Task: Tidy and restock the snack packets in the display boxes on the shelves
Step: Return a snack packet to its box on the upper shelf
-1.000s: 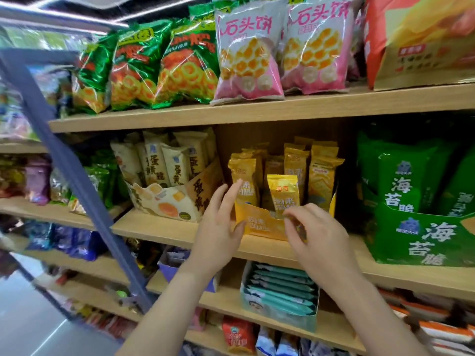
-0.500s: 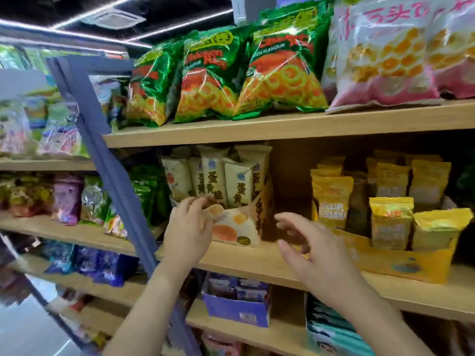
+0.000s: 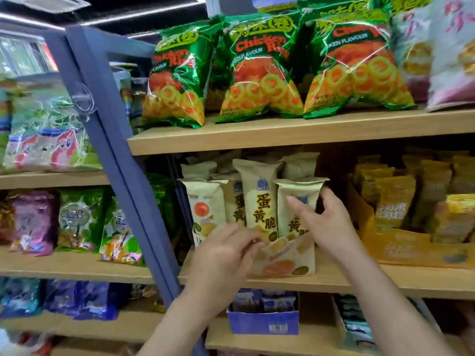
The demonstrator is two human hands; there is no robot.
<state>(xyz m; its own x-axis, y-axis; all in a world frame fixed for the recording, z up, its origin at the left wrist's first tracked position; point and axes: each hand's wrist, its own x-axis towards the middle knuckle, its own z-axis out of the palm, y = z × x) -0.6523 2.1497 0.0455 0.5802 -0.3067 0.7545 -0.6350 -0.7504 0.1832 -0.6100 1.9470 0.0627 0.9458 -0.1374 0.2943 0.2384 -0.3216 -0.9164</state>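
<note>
A cream display box (image 3: 285, 263) printed with egg yolks stands on the middle shelf (image 3: 359, 286). Several cream snack packets stand upright in it. My left hand (image 3: 226, 255) is at the box's front left, its fingers curled over the front wall. My right hand (image 3: 329, 224) reaches in from the right and holds the rightmost cream packet (image 3: 298, 191), thumb on its right edge and fingers across its front. The tall middle packet (image 3: 259, 201) and the left packet (image 3: 205, 201) stand free.
A yellow display box (image 3: 401, 250) of yellow packets sits just right of my right hand. Green chicken-ring bags (image 3: 259, 68) fill the shelf above. A blue slanted frame post (image 3: 115, 150) runs down the left. A blue box (image 3: 262, 322) sits on the shelf below.
My view and both hands shifted left from the yellow box to the cream box. My left hand settled on its front wall and my right hand closed round the rightmost packet.
</note>
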